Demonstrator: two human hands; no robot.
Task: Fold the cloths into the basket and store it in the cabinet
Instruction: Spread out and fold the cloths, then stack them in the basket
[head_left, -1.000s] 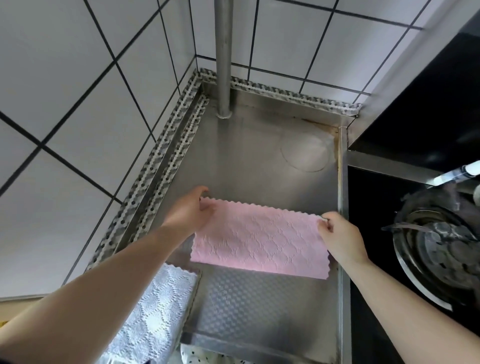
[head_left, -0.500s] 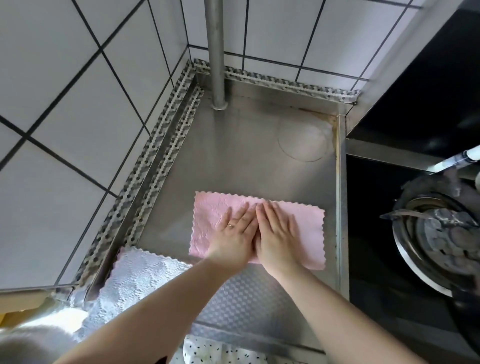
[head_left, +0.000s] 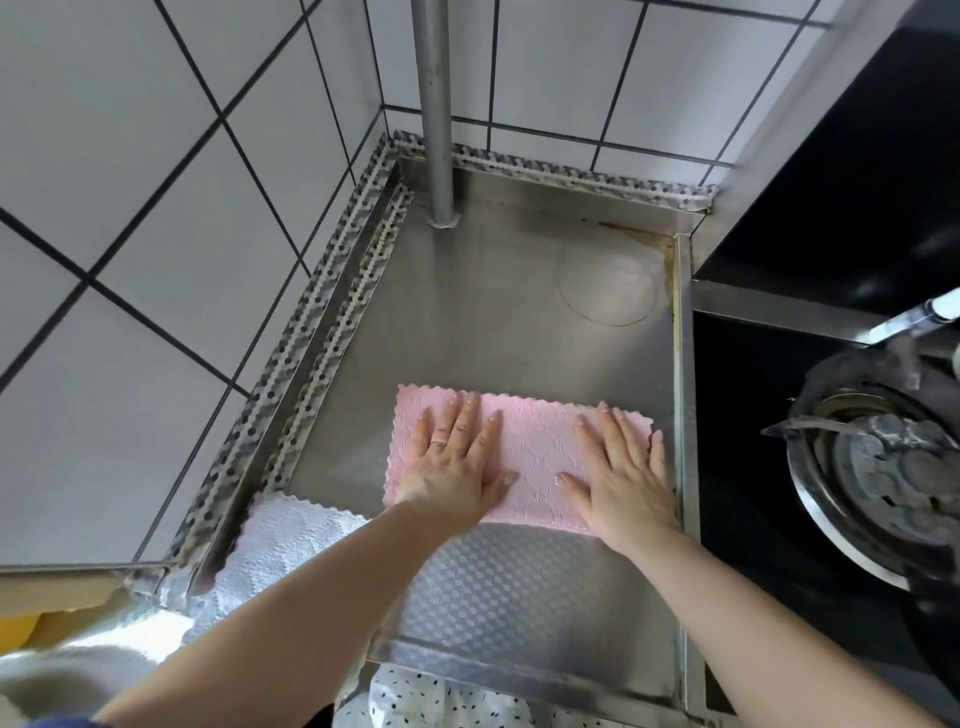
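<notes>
- A white tiled wall (head_left: 156, 218) with dark grout lines fills the left and far sides of the scene, meeting at a corner.
- A stainless steel counter (head_left: 493, 312) sits in that corner, smooth at the far end and embossed with a small raised pattern near the person.
- A black stove top (head_left: 779, 467) lies to the right of the counter, with a round metal burner (head_left: 883, 467) on it.
- A vertical metal pipe (head_left: 436, 114) rises from the far part of the counter, close to the wall corner.
- A white textured cloth (head_left: 291, 551) lies at the near left edge of the counter, partly under the left forearm.
- A pink cloth (head_left: 530, 447), the item being folded, lies flat on the counter's near right part as a wide rectangle. It has scalloped edges and a woven diamond texture.
- The left hand (head_left: 457, 462) presses flat on the left half of the pink cloth, fingers straight and slightly spread, gripping nothing. A ring shows on one finger.
- The right hand (head_left: 623, 473) presses flat on the right half, fingers straight, holding nothing, its outer edge near the counter's right rim.
</notes>
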